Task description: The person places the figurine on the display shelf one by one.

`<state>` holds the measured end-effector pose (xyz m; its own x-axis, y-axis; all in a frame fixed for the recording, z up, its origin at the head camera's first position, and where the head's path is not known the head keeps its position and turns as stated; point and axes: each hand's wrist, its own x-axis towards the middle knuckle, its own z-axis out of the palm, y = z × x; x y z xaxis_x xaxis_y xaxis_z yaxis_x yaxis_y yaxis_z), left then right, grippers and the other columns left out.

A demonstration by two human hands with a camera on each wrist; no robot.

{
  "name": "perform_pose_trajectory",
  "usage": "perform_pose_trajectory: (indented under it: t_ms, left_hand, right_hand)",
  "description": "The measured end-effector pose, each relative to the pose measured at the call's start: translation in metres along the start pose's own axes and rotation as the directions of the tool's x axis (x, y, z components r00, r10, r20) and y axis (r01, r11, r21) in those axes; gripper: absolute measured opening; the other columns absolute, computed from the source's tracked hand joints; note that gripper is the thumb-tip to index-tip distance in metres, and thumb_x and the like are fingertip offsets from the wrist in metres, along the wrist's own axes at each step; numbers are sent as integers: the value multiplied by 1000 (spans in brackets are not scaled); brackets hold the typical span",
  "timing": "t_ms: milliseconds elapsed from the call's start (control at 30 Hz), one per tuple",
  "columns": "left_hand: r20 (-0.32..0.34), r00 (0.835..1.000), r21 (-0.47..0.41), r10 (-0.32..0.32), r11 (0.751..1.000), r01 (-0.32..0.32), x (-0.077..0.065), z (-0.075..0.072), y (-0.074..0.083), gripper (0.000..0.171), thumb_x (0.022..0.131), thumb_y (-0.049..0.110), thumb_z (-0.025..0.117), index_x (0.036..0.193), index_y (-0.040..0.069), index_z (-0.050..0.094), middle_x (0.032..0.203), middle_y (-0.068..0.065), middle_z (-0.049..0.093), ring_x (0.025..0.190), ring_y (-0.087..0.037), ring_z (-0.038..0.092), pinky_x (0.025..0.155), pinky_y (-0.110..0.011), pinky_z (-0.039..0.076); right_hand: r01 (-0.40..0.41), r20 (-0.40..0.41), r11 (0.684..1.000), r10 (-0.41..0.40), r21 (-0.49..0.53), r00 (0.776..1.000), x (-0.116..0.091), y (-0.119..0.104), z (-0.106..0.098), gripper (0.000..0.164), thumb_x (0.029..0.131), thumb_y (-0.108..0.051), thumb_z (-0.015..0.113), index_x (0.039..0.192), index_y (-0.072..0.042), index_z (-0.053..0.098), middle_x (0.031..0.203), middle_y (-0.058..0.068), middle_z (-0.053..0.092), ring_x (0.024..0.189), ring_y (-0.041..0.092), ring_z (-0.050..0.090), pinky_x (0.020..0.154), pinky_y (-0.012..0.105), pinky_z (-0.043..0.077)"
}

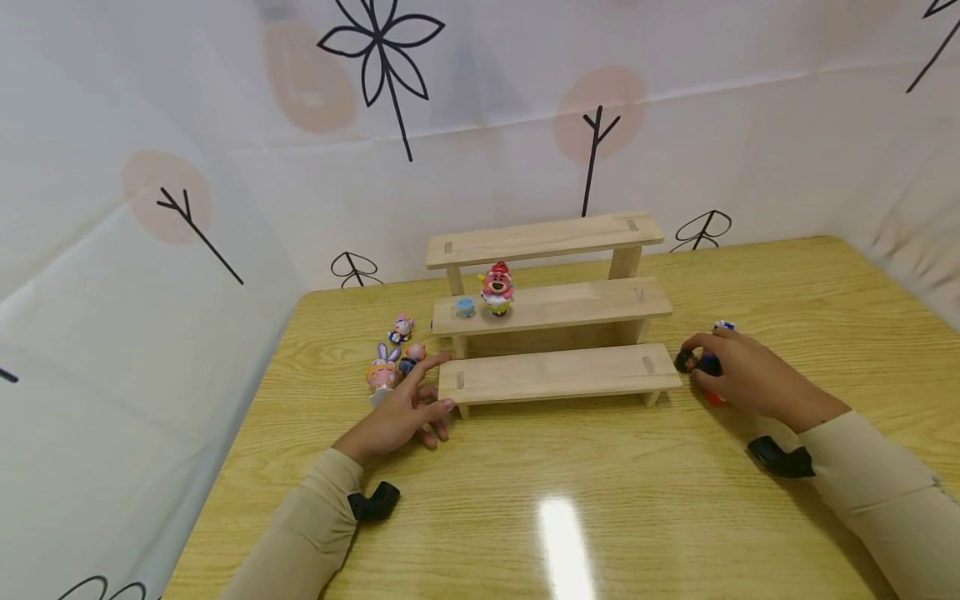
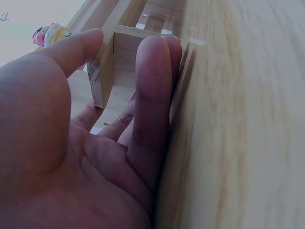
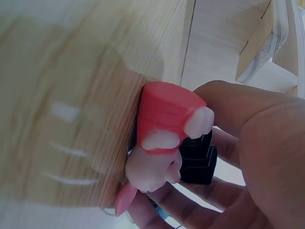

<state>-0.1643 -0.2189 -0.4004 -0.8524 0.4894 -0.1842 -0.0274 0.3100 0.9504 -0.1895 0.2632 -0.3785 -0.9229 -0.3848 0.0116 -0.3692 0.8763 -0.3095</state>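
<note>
A three-step wooden display shelf (image 1: 555,374) stands on the table. My left hand (image 1: 405,412) holds the left end of its lowest step, thumb at the front corner and index finger at the back corner. To the right of the shelf, my right hand (image 1: 738,371) pinches a small black toy (image 3: 198,160), its exact kind partly hidden by the fingers. Against that hand lies a toy figure with a red base (image 3: 167,112) and white feet. On the middle step stand a pink bear figurine (image 1: 498,289) and a small light-blue piece (image 1: 466,307).
Left of the shelf are a rabbit-eared figurine (image 1: 382,373), a figurine in dark blue (image 1: 411,358) and another small figurine (image 1: 401,327). A blue-and-white toy (image 1: 723,325) shows just beyond my right hand. Patterned white cloth (image 1: 487,167) hangs behind the table.
</note>
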Motion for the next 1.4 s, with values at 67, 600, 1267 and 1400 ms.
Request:
perform_pose_trajectory:
  t_ms: [67, 600, 1267, 1400]
  left_hand:
    - [-1, 1000, 1, 0, 1000, 0, -1, 0, 1, 69, 102, 29, 59, 158, 35, 18, 104, -21, 60, 77, -24, 70, 63, -38, 62]
    - [7, 1000, -19, -12, 1000, 12, -3, 3, -3, 71, 102, 30, 59, 159, 33, 16, 106, -19, 63, 77, -23, 70, 64, -37, 61]
    - [-11, 1000, -7, -14, 1000, 13, 3, 0, -1, 68, 102, 32, 60, 156, 41, 20, 106, -18, 64, 78, -26, 70, 65, -40, 62]
    - [-14, 1000, -5, -15, 1000, 15, 2, 0, -1, 70, 102, 31, 60, 158, 36, 18, 105, -18, 64, 77, -25, 70, 64, -38, 61]
  right_hand:
    - [1, 5, 1000, -1, 12, 1000, 0, 0, 0, 36, 91, -10, 68, 123, 5, 61, 105, 22, 61, 81, 22, 58, 65, 36, 50]
    - [-61, -104, 982, 80, 181, 991, -8, -8, -6, 40, 99, -14, 58, 135, 3, 50, 101, 18, 66, 62, 10, 54, 52, 28, 42]
    - [126, -532, 914, 108, 385, 840, 6, -64, -36, 36, 98, -13, 61, 133, -7, 62, 122, 20, 60, 90, -15, 46, 63, 6, 38]
    - [165, -538, 908, 76, 384, 839, 18, -83, -35, 35, 97, -11, 62, 132, -7, 62, 120, 19, 61, 92, -14, 46, 68, 9, 39]
